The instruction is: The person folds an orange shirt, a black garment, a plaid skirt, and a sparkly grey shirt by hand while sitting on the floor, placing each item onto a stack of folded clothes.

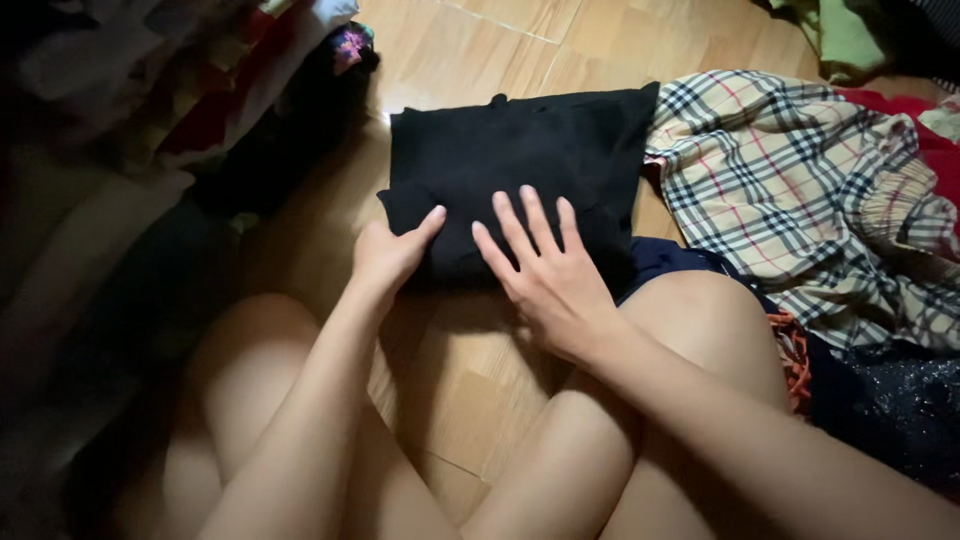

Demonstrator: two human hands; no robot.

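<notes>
At the far left, a heap of mixed clothes (pixel 200 70) is seen in shadow against the wooden floor (pixel 470 390). Just right of it, the left hand (pixel 385 255) is laid on the near left corner of a folded black garment (pixel 520 170); its thumb is stretched over the cloth, while the other fingers are curled at the edge and mostly hidden, so whether the cloth is pinched cannot be told. The black garment is spread flat on the floor in the middle, just beyond the knees. The right hand (pixel 550 275) is pressed flat on its near edge, fingers (pixel 530 215) spread apart. Touching the garment's right side, a plaid shirt (pixel 800 190) is seen crumpled, with red cloth (pixel 915 120) behind it and dark fabric (pixel 890 400) nearer.
</notes>
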